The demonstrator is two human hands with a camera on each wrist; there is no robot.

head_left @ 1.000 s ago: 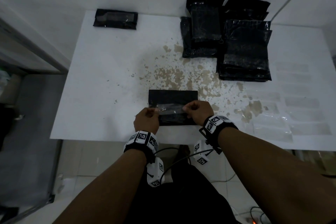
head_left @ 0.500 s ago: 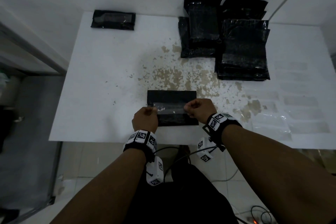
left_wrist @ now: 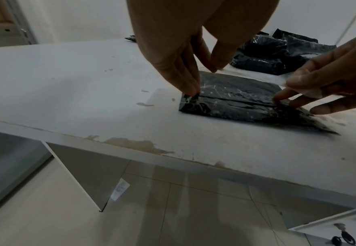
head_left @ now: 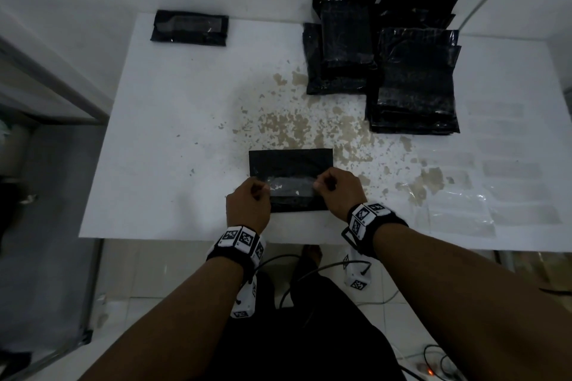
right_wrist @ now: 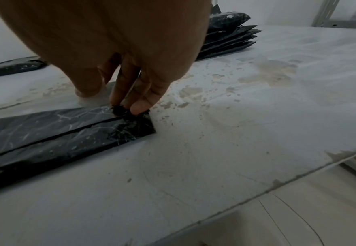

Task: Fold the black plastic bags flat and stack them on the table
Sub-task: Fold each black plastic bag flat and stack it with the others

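Observation:
A folded black bag (head_left: 291,164) lies flat near the front edge of the white table (head_left: 173,133). Across it runs a clear strip (head_left: 291,188), stretched between my two hands. My left hand (head_left: 263,190) pinches the strip's left end at the bag's left edge (left_wrist: 190,95). My right hand (head_left: 318,187) pinches the right end between thumb and forefinger, while its other fingertips (right_wrist: 139,108) press down on the bag's right corner. A pile of unfolded black bags (head_left: 411,83) sits at the back right. One folded bag (head_left: 189,27) lies at the back left.
Several clear strips (head_left: 510,170) lie in rows on the right side of the table, with crumpled clear plastic (head_left: 458,210) beside them. The tabletop paint is chipped in the middle (head_left: 288,130). Cables (head_left: 309,272) hang below the front edge.

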